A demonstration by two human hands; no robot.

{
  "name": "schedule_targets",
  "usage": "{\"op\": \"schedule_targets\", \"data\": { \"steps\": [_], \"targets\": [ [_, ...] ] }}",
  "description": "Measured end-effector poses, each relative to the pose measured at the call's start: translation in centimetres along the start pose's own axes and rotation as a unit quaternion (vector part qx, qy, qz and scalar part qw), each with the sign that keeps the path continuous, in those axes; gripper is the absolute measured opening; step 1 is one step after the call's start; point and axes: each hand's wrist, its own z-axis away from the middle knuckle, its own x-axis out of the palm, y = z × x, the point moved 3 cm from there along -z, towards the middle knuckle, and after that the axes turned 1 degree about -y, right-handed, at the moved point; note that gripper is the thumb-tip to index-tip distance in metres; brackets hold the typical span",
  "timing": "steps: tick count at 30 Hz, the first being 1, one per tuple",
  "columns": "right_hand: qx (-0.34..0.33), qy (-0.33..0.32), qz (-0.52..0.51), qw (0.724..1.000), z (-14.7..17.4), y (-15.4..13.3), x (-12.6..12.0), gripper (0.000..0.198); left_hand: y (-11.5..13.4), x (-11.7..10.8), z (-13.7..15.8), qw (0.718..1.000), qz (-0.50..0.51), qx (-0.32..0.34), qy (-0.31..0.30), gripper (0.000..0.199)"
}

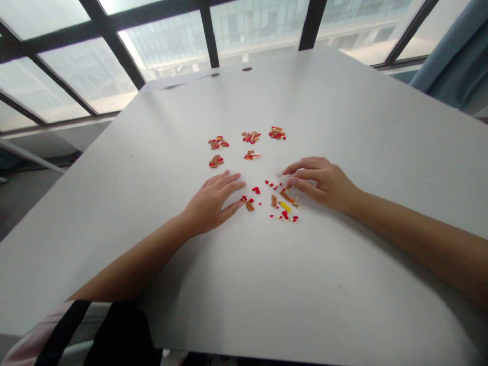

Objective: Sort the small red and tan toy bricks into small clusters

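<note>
Head — fingers [307, 174] beside loose bricks [284, 206]

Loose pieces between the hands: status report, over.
Left hand open, at the left of the loose pieces. Right hand at their right, grip unclear. Pieces scattered on white table. Five small piles farther off, out of the way.

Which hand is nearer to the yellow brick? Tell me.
Right. The right hand has its fingertips just beyond the yellow brick; the left hand is farther off, to the brick's left, with a brown piece between them.
</note>
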Motion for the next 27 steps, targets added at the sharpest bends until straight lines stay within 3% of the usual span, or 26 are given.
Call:
{"op": "schedule_targets", "data": {
  "steps": [10,17,27],
  "targets": [
    [-0.006,0.035,-0.003,0.999,0.0,-0.3,-0.3,0.038,0.0,0.0,0.0,1.000,0.001,0.003,0.002,0.042],
    [-0.005,-0.017,-0.018,1.000,0.1,0.2,0.1,0.018,-0.1,0.0,0.0,1.000,-0.004,0.000,-0.001,0.044],
    [0.003,-0.031,-0.057,0.998,0.1,0.8,0.1,0.012,0.0,0.1,0.1,1.000,-0.007,0.005,0.000,0.045]
  ]
}}
